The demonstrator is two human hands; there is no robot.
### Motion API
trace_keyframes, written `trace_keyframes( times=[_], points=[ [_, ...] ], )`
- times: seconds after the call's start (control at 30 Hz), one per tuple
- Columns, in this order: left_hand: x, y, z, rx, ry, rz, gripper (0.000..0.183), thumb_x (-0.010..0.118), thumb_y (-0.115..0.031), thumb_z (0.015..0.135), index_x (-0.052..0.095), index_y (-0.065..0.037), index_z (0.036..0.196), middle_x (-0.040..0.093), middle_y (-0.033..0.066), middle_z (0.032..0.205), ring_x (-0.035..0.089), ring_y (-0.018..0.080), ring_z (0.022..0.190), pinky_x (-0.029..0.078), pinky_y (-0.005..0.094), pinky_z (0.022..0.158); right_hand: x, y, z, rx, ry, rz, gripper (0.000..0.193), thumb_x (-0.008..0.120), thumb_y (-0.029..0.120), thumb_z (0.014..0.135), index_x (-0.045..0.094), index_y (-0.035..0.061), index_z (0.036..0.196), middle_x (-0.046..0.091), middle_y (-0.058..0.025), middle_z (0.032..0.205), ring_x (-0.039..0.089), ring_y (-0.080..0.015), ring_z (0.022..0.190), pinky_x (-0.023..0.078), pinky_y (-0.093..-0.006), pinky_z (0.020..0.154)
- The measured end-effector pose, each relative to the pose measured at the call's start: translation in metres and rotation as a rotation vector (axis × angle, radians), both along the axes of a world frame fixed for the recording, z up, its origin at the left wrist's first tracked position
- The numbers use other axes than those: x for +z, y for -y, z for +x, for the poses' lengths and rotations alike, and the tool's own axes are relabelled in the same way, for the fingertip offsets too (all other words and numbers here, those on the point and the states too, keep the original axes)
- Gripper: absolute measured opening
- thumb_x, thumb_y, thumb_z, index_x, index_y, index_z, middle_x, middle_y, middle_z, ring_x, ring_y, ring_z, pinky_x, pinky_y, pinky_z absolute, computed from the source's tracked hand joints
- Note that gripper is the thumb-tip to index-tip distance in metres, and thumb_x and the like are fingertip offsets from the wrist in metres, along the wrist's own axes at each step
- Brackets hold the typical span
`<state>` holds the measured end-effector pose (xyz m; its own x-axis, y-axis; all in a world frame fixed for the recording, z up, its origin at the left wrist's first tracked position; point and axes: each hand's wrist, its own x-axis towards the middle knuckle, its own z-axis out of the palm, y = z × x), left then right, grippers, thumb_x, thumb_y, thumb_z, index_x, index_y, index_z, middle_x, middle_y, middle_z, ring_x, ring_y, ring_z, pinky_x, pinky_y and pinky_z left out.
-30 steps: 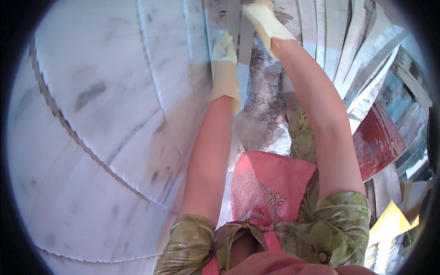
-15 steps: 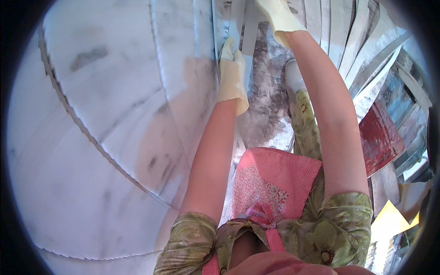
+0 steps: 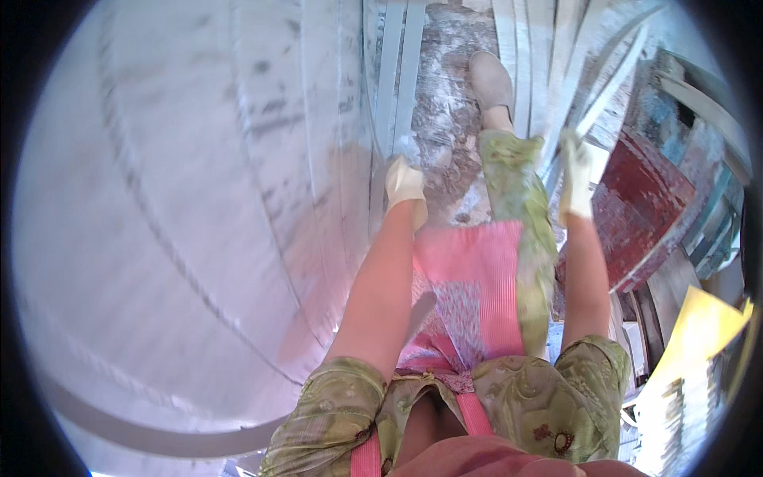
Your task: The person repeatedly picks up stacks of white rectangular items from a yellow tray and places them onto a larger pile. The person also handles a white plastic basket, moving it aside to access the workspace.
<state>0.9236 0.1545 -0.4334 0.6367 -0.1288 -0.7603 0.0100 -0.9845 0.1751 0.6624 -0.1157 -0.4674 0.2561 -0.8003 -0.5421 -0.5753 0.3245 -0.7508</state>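
Left hand (image 3: 406, 184), in a pale yellow glove, hangs with fingers curled loosely; it grips nothing visible and sits just beside the edge of the large white stone slabs (image 3: 199, 199) standing on edge to the person's left; whether it touches the nearest edge cannot be told through the blur. Right hand (image 3: 575, 179), likewise gloved, appears closed about the end of a narrow pale strip (image 3: 612, 87) among the leaning strips (image 3: 540, 48) ahead; the grip itself is blurred and uncertain.

Risks, as judged: the strip held sits among loosely stacked neighbours, so drawing it out could shift or topple them toward the shoe (image 3: 491, 79) and leg; thin stone may snap if held by one end only; the floor (image 3: 445, 95) is littered with rubble and dust, a likely cause of a slip or stumble; the standing slabs nearby could pinch the free hand.

Surroundings: rough, debris-strewn ground in a narrow aisle; a weathered red panel (image 3: 644, 199) to the right; a yellow sheet (image 3: 699, 326) at lower right; bright daylight throughout; the person wears a pink apron (image 3: 469, 294).
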Motion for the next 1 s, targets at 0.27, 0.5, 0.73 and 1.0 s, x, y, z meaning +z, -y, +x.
trace_keyframes(
  times=[0.27,0.5,0.73,1.0],
  points=[
    [0.137,-0.009,-0.069,-0.034,0.191,-0.269,0.028,0.054,-0.02,0.09,0.071,-0.003,0.106,0.072,0.024,0.107,0.066,0.0442,0.107,0.052,0.0491,0.093,0.118,-0.246,-0.265,0.306,-0.133,0.312,0.031,0.062,0.032,0.097,0.071,0.0016,0.1,0.073,-0.0153,0.09,0.066,-0.0264,0.08,0.052,-0.0448,0.076],
    [0.29,-0.037,-0.125,0.059,0.537,-0.885,0.027,0.054,-0.013,0.093,0.072,-0.004,0.112,0.073,0.0221,0.109,0.068,0.043,0.106,0.052,0.0471,0.095,0.218,-0.41,-0.361,0.559,-0.334,0.276,0.042,0.062,0.043,0.094,0.074,0.005,0.106,0.074,-0.0165,0.101,0.069,-0.0343,0.09,0.054,-0.0461,0.081],
    [0.451,-0.004,-0.203,-0.645,-0.053,-1.272,0.03,0.052,-0.001,0.098,0.07,-0.002,0.122,0.074,0.0167,0.118,0.07,0.0332,0.112,0.051,0.0359,0.1,0.186,-0.513,-0.398,0.198,-0.54,0.124,0.043,0.061,0.045,0.092,0.075,0.006,0.105,0.075,-0.018,0.102,0.071,-0.0386,0.093,0.056,-0.046,0.08],
    [0.458,-0.024,-0.288,-1.139,-0.274,-1.091,0.028,0.053,-0.01,0.1,0.068,-0.001,0.122,0.069,0.0231,0.123,0.066,0.0392,0.116,0.052,0.0411,0.099,0.202,-0.567,-0.468,-0.066,-0.548,0.016,0.038,0.053,0.039,0.097,0.073,0.0064,0.093,0.074,-0.0181,0.09,0.069,-0.0401,0.081,0.057,-0.048,0.074]
  ],
)
